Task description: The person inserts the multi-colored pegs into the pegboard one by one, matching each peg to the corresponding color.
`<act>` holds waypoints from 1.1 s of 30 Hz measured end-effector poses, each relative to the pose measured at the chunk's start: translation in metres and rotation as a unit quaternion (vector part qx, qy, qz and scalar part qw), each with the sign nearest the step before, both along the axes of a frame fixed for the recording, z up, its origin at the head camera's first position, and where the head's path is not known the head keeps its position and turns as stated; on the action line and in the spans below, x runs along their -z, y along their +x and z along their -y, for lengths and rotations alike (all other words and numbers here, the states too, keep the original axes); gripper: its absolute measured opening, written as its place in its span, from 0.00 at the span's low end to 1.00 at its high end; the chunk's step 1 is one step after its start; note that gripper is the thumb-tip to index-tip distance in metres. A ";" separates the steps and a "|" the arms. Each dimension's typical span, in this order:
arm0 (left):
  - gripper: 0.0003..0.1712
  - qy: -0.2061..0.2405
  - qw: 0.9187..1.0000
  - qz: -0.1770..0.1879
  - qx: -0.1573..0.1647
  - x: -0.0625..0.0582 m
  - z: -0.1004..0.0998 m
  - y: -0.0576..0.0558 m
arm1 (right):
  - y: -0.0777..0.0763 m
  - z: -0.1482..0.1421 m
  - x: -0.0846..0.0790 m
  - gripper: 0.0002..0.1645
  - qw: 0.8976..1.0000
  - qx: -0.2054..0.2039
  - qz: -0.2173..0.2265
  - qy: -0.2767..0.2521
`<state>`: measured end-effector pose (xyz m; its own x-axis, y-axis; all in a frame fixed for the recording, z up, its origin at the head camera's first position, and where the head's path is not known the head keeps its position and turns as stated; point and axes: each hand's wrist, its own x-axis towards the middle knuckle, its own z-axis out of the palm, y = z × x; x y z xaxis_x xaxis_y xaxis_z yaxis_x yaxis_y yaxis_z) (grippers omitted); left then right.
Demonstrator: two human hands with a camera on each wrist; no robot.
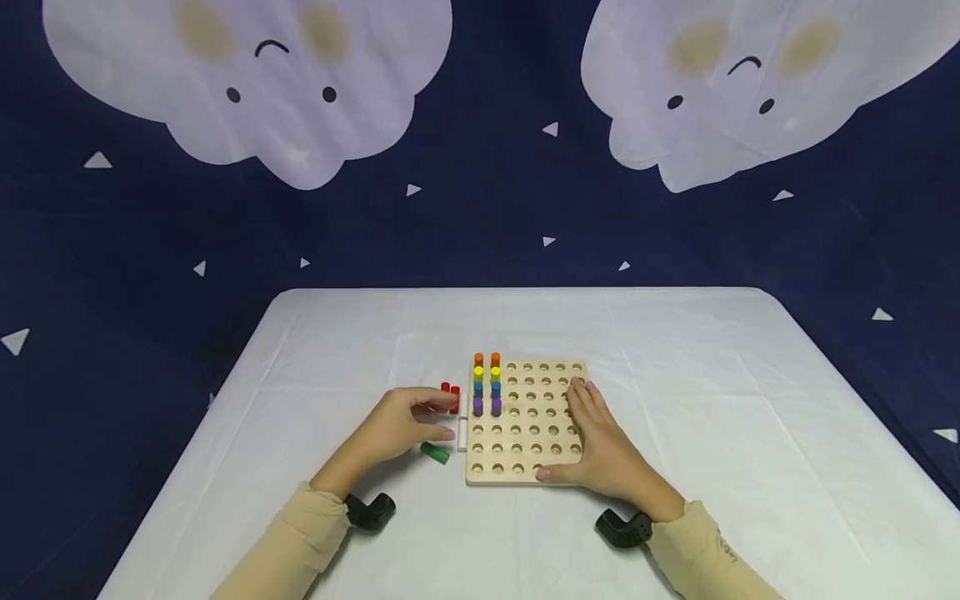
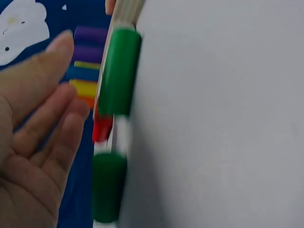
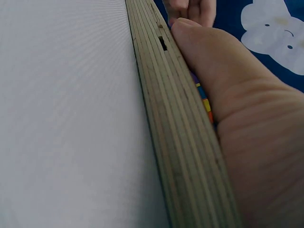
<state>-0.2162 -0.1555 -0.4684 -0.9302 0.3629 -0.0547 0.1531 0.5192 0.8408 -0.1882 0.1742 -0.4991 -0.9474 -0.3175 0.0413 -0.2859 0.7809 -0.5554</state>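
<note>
A wooden pegboard (image 1: 525,458) with rows of round holes lies on the table. Orange (image 1: 495,360), yellow (image 1: 496,375), blue (image 1: 496,390) and purple pegs (image 1: 497,407) stand in pairs in its two leftmost columns. My left hand (image 1: 397,429) is just left of the board, thumb and fingers parted, nothing between them. White pegs (image 1: 462,435) lie along the board's left edge, with red pegs (image 1: 454,402) by my left fingertips. Two green pegs (image 2: 121,71) show in the left wrist view. My right hand (image 1: 603,454) rests on the board's right side, thumb (image 3: 213,54) at the near edge.
A white cloth covers the table (image 1: 360,333). Behind it hangs a dark blue backdrop (image 1: 480,217) with clouds and small white triangles. Black wrist devices (image 1: 625,528) sit at both cuffs.
</note>
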 end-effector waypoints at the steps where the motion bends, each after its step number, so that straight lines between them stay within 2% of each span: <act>1: 0.28 -0.006 1.000 0.001 0.005 0.000 0.005 0.002 | 0.000 0.000 0.000 0.86 1.000 0.000 0.001 0.001; 3: 0.30 -0.020 1.000 -0.003 0.020 0.000 0.014 0.007 | 0.000 0.001 0.000 0.86 1.000 0.000 0.002 0.001; 8: 0.29 -0.053 0.995 -0.047 0.065 0.000 0.023 0.017 | 0.000 0.000 -0.001 0.86 1.000 0.003 0.000 0.001; 11: 0.26 -0.068 0.991 -0.068 0.088 0.000 0.021 0.018 | 0.000 0.000 0.001 0.86 1.000 0.005 0.001 -0.003; 15: 0.20 -0.090 0.986 -0.079 0.114 0.002 0.018 0.018 | 0.001 0.000 0.003 0.86 1.000 0.004 0.002 -0.006; 20: 0.15 -0.136 0.974 -0.117 0.142 0.005 0.014 0.017 | 0.001 0.000 0.002 0.85 1.000 0.002 -0.004 -0.008; 24: 0.12 -0.155 0.963 -0.152 0.158 0.006 0.012 0.018 | 0.001 0.000 0.002 0.86 1.000 0.001 -0.004 -0.008; 27: 0.11 -0.165 0.959 -0.164 0.164 0.006 0.010 0.019 | 0.001 0.000 0.002 0.86 1.000 0.002 -0.004 -0.005; 30: 0.09 -0.172 0.958 -0.165 0.158 0.005 0.008 0.020 | 0.001 0.000 0.002 0.86 1.000 0.002 -0.005 -0.007; 33: 0.10 -0.169 0.961 -0.161 0.146 0.003 0.007 0.021 | 0.001 0.000 0.002 0.86 1.000 0.001 -0.006 -0.009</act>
